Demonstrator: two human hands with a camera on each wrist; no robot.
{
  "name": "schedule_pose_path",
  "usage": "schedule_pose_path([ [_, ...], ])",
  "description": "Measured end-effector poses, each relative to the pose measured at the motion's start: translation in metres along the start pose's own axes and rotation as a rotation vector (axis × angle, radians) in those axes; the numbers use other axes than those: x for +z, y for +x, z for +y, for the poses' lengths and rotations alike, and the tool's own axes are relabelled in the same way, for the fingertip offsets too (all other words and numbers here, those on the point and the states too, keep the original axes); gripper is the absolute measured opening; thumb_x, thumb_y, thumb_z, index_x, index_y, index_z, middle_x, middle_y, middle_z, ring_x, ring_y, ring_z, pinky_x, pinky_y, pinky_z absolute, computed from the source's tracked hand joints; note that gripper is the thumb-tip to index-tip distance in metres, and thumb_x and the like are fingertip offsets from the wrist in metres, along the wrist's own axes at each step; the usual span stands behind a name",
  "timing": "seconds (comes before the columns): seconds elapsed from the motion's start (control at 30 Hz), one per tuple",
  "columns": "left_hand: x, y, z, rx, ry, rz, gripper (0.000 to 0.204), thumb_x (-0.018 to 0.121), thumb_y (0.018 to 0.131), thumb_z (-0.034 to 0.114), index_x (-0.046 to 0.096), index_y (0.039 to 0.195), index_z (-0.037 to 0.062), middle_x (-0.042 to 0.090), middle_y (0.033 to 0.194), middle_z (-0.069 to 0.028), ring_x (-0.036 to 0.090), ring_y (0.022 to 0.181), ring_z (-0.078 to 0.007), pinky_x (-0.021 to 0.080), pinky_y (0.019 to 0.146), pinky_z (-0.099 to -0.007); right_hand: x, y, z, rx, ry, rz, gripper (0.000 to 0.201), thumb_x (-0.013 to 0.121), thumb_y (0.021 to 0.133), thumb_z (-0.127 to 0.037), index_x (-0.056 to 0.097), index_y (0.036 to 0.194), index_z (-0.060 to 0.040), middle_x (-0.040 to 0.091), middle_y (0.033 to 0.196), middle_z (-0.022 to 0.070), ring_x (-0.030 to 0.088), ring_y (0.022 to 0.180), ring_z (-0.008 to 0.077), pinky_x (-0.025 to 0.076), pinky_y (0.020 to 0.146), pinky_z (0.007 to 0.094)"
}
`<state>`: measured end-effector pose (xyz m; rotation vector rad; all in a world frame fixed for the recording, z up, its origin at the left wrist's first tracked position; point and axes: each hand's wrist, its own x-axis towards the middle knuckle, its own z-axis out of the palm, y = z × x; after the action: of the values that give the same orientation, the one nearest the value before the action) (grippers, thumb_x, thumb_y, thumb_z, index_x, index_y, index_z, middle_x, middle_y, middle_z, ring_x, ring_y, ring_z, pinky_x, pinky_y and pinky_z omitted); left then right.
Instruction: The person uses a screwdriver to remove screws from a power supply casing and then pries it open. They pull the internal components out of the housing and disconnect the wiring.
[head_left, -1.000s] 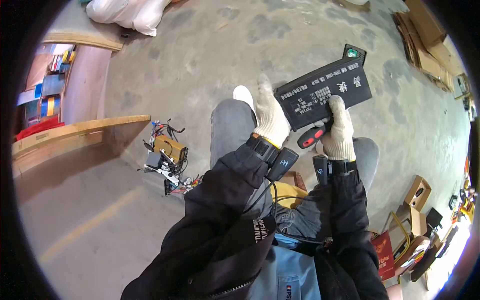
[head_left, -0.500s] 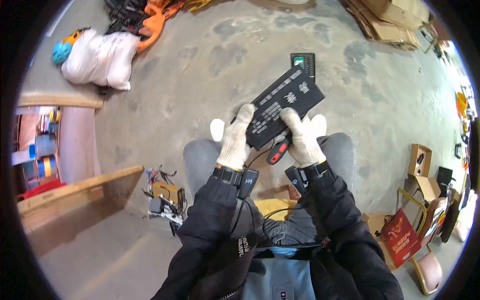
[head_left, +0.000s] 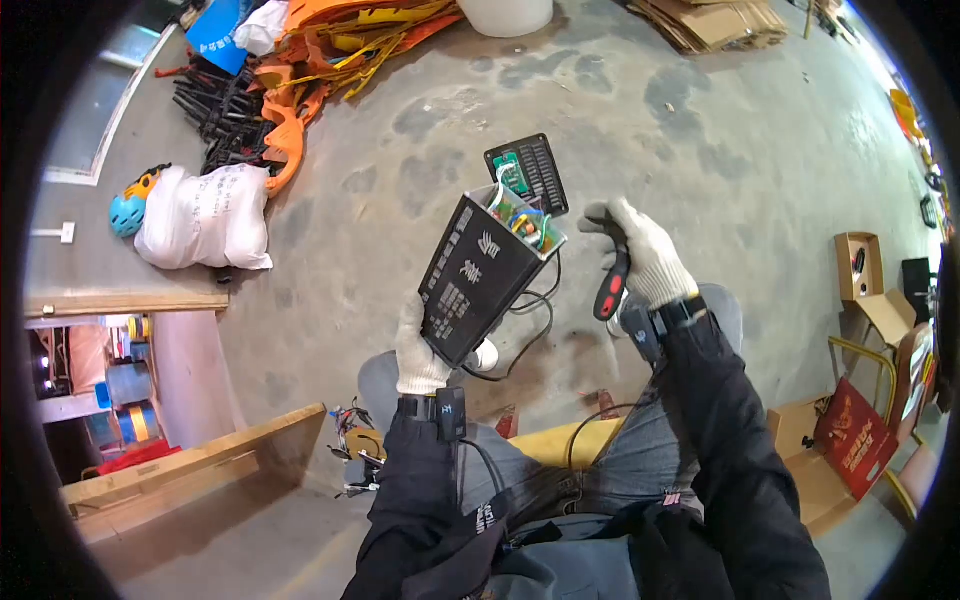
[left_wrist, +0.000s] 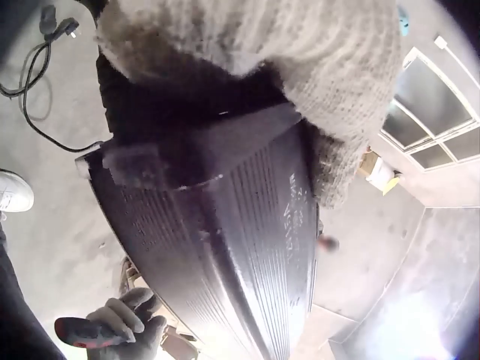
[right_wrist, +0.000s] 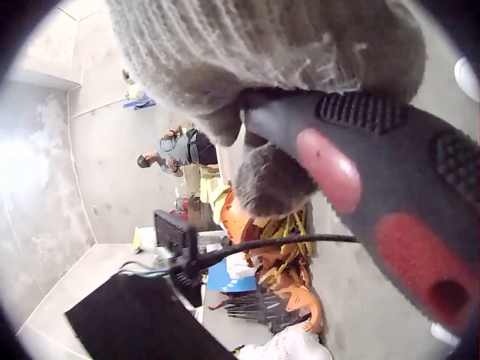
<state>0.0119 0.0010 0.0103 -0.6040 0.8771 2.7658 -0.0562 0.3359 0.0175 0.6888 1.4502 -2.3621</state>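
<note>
Red-black handle (right_wrist: 375,191), tip seemingly hidden

a white-lettered black box (head_left: 468,283) tilts, open end baring wires (head_left: 527,222), apart from a red-and-black tool (head_left: 612,291).

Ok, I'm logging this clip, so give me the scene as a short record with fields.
left hand: gloved, holds black box
right hand: gloved, grips red-and-black tool handle
box end: open, coloured wires showing
vented cover: by the open end, green circuit board on it
surroundings: concrete floor, white sack
</note>
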Motion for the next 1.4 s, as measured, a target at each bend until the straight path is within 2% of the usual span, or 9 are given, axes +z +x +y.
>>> schedule_pose_path([
  [0.07,-0.001,-0.005,0.0,-0.097,-0.069,-0.088,0.054,0.066,0.102,0.044,0.064,0.134,-0.0004,0.073,0.125,-0.0212,0.075,0.105,-0.0334,0.066,0.088,-0.0509,-0.009,0.015,-0.003,0.027,-0.022,-0.237,0.044,0.059,0.107,-0.042,0.071,0.123,-0.0032,0.075,0.111,0.0065,0.061,0.073,0.0076,0.053,0.064,0.0264],
  [0.23,0.002,-0.007,-0.006,-0.117,-0.036,-0.044,0.056,0.072,0.099,0.039,0.06,0.136,-0.0008,0.071,0.126,-0.0223,0.075,0.107,-0.0342,0.067,0.084,-0.0509,0.015,0.009,-0.026,0.135,-0.06,-0.284,0.045,0.061,0.107,-0.039,0.067,0.13,-0.0022,0.059,0.076,-0.0028,0.055,0.06,0.0056,0.048,0.05,0.0233],
  [0.33,-0.006,-0.002,-0.008,-0.101,0.0,-0.025,0.056,0.072,0.099,0.039,0.059,0.137,0.0004,0.071,0.128,-0.021,0.074,0.109,-0.0342,0.066,0.089,-0.0527,0.017,0.035,-0.01,-0.114,-0.058,-0.324,0.041,0.06,0.107,-0.035,0.066,0.131,-0.0031,0.063,0.081,-0.002,0.056,0.061,0.0049,0.048,0.052,0.0217],
  [0.73,-0.017,0.008,-0.006,-0.166,0.016,-0.124,0.059,0.068,0.102,0.037,0.054,0.143,-0.0018,0.062,0.141,-0.0211,0.069,0.12,-0.0323,0.061,0.101,-0.0489,0.014,-0.002,-0.028,0.084,-0.089,-0.328,0.029,0.061,0.106,-0.028,0.072,0.118,-0.005,0.074,0.102,0.0017,0.065,0.084,0.0087,0.053,0.073,0.0276],
  [0.77,-0.016,0.009,-0.004,-0.174,0.02,-0.141,0.059,0.068,0.102,0.036,0.053,0.144,-0.0018,0.063,0.14,-0.0213,0.069,0.12,-0.0321,0.061,0.1,-0.0489,0.008,0.006,-0.014,-0.236,-0.284,-0.407,0.034,0.061,0.107,-0.034,0.072,0.121,-0.0041,0.075,0.106,0.0029,0.066,0.086,0.0094,0.053,0.076,0.0275],
  [0.87,-0.018,0.009,-0.005,-0.161,0.028,-0.11,0.057,0.068,0.102,0.035,0.052,0.143,-0.0016,0.064,0.137,-0.0225,0.07,0.117,-0.0329,0.063,0.097,-0.0502,0.02,-0.009,-0.027,-0.043,-0.167,-0.275,0.042,0.06,0.108,-0.042,0.072,0.121,-0.0041,0.075,0.105,0.0037,0.066,0.085,0.01,0.053,0.076,0.0272],
  [1.07,-0.003,0.003,-0.001,-0.115,0.108,-0.028,0.049,0.068,0.102,0.036,0.058,0.134,0.0,0.067,0.129,-0.023,0.073,0.111,-0.0354,0.065,0.092,-0.0528,0.017,-0.003,-0.034,0.045,-0.182,-0.284,0.055,0.053,0.109,-0.052,0.073,0.119,-0.0019,0.074,0.094,0.0022,0.061,0.078,0.0085,0.048,0.071,0.0255],
  [1.23,-0.016,0.015,-0.002,0.015,0.378,0.027,0.045,0.072,0.1,0.034,0.06,0.13,0.0017,0.069,0.119,-0.0147,0.072,0.103,-0.0232,0.064,0.089,-0.0371,0.012,0.003,-0.03,0.027,-0.373,-0.217,0.051,0.058,0.106,-0.05,0.074,0.109,-0.0015,0.068,0.081,-0.0021,0.054,0.07,0.0067,0.043,0.063,0.0256],
  [1.4,0.001,0.007,0.002,0.035,0.473,0.111,0.04,0.072,0.1,0.026,0.06,0.13,0.0033,0.068,0.112,-0.0092,0.07,0.097,-0.0163,0.063,0.084,-0.0312,0.025,-0.003,-0.032,0.015,-0.686,-0.176,0.047,0.063,0.102,-0.048,0.073,0.107,-0.0023,0.061,0.074,-0.003,0.053,0.065,0.0074,0.044,0.059,0.0264],
])
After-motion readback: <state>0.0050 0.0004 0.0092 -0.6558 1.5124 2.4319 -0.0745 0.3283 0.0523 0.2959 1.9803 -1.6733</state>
